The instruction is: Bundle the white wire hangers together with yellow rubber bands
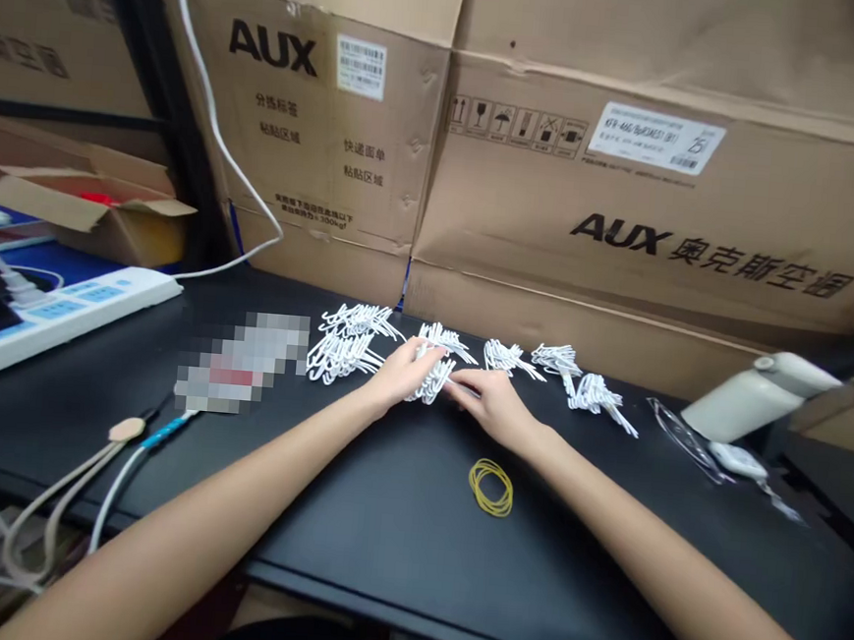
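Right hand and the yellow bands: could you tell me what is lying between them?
In the head view, only bare black tabletop lies between the right hand and the yellow bands.

The bare, slender left forearm slants up from the lower left and the bare right forearm from the lower right, both reaching well forward. The left hand is closed in a grip, thumb stretched rightward. Just beside it, the right hand points its bent fingers leftward, back upward, wrist slightly flexed.
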`<state>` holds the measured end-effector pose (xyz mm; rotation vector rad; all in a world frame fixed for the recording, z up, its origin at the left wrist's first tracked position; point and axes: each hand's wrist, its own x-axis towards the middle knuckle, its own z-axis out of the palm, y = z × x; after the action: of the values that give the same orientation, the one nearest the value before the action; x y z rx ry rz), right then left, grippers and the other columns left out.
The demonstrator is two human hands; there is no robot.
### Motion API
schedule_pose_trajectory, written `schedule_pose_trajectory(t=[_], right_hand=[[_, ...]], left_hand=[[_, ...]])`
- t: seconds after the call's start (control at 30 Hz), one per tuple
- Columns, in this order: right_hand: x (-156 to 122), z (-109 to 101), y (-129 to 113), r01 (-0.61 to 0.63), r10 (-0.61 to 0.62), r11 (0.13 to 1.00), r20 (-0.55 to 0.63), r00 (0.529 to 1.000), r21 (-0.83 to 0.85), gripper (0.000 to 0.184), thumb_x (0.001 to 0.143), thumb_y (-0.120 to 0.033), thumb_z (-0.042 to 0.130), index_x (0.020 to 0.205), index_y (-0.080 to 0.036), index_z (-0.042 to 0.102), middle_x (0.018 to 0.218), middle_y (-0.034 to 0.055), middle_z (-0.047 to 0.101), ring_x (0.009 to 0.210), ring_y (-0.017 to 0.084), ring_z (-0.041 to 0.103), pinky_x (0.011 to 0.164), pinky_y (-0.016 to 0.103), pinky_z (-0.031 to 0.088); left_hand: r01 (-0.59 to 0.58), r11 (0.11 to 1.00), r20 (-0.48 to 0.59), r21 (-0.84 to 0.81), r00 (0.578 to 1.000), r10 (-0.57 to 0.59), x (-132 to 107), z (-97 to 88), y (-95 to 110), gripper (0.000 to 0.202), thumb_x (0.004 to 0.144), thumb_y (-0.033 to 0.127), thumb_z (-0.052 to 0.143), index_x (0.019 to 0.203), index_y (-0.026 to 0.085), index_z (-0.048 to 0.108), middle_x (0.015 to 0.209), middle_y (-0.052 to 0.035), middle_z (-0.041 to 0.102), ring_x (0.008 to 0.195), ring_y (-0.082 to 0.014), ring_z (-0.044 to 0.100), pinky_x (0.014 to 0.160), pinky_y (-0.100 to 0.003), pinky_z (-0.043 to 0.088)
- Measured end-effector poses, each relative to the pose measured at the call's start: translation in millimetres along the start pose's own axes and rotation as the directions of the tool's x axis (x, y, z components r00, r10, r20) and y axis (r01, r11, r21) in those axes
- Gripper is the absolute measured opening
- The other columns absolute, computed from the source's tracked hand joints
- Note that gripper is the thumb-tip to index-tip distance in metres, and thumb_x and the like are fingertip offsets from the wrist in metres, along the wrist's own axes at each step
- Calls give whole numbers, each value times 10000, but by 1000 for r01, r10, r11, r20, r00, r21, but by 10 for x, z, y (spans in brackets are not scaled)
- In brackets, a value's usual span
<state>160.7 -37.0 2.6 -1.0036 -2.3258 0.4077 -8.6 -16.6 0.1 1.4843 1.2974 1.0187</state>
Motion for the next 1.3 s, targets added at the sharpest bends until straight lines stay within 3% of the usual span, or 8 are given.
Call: schedule_pose_trajectory(t=[0.13,0.3,0.43,0.6,0.7,0.83,1.03,1.3], right_hand=[[10,132,54,6,-6,1000,13,1000,-24,307,928,-334,454,767,-152,641,691,41,644,608,142,557,620,248,416],[61,220,78,-8,8,992,-4,1000,-122,251,916,-323,477,851,-160,657,766,58,637,676,153,580,657,259,441],[24,179,61,-20,19,982,-8,1000,-186,229,894,-347,512,856,-175,659,797,49,610,680,146,566,648,264,450],[-176,-95,70,-35,18,992,-141,990,-121,229,876,-381,540,837,-183,649,760,42,631,660,149,566,618,275,465],[-364,-353,239,-60,9,988,-329,944,-145,202,885,-345,525,840,-186,643,778,57,650,691,169,583,635,299,487],[-700,-715,714,-242,-32,896,-599,800,-372,206,870,-351,531,905,-177,635,919,108,653,902,241,589,850,409,472],[-1145,-994,1265,-493,318,774,-431,845,-397,610,727,-555,631,1174,-152,533,1167,167,593,1084,327,559,927,457,441],[-1163,-1061,1176,-546,479,762,-265,837,-348,603,651,-580,671,1086,-184,539,1063,113,617,961,286,598,809,390,483]], left_hand=[[-85,983,-15,163,996,89,38,-39,-51,447,834,439,486,1181,162,536,1148,-124,641,1088,-256,580,973,-401,405],[-292,922,-76,253,944,320,7,-97,-4,297,862,355,475,1066,170,587,1105,-103,660,1064,-216,599,948,-343,429],[-462,770,-27,441,850,526,-71,-116,55,235,889,285,429,931,167,628,950,-67,692,911,-195,634,853,-327,472],[-558,443,245,702,773,585,-190,-42,28,327,902,315,421,1017,113,650,1059,-140,670,1042,-270,589,971,-432,403],[-569,393,338,722,786,518,-208,-4,-15,398,896,361,429,1127,106,630,1193,-181,616,1135,-307,550,992,-466,389],[-585,346,418,733,789,449,-180,-6,-31,403,880,344,457,1172,126,629,1289,-199,551,1186,-336,517,1003,-492,378],[-598,297,454,744,779,433,-165,-35,-12,393,885,350,453,1177,152,626,1306,-192,536,1200,-329,506,998,-478,382],[-575,237,390,783,751,532,-135,-42,7,413,847,386,507,1129,106,621,1225,-184,577,1193,-332,474,1025,-483,335]])
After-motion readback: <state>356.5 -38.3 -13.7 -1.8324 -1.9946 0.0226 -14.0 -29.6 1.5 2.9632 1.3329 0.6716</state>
